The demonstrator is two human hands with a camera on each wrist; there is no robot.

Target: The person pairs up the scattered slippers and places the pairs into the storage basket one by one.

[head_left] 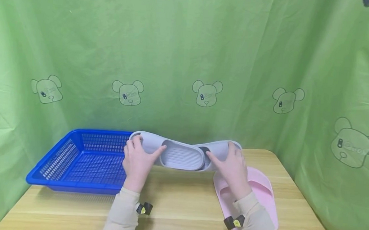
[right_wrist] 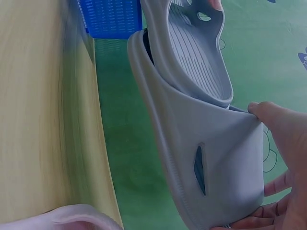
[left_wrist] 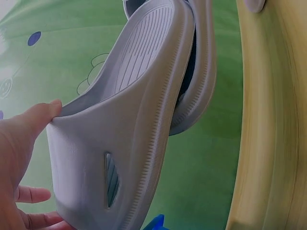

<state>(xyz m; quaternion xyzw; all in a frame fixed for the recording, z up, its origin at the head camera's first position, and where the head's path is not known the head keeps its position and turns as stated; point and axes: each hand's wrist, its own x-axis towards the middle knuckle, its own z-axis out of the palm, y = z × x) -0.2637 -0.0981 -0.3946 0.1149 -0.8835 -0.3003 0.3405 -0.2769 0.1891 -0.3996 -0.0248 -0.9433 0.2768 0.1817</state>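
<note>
- Table in front of me: light wood grain, rounded far right corner (head_left: 177, 201).
- Blue mesh basket (head_left: 78, 185) on my left, near the table's left edge.
- Pink slipper footwear (head_left: 266, 195) on my right, partly under my right sleeve (head_left: 258, 223); can't tell if one or two.

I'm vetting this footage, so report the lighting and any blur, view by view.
Head view: bright, soft shadow under the blue basket; left wrist view: dimmer, the nearer grey slipper fairly crisp; right wrist view: likewise dimmer, the wooden table smeared.

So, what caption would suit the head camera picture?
A left hand and right hand hold grey slippers over a wood-grained table, with a blue basket and pink footwear nearby.
</note>
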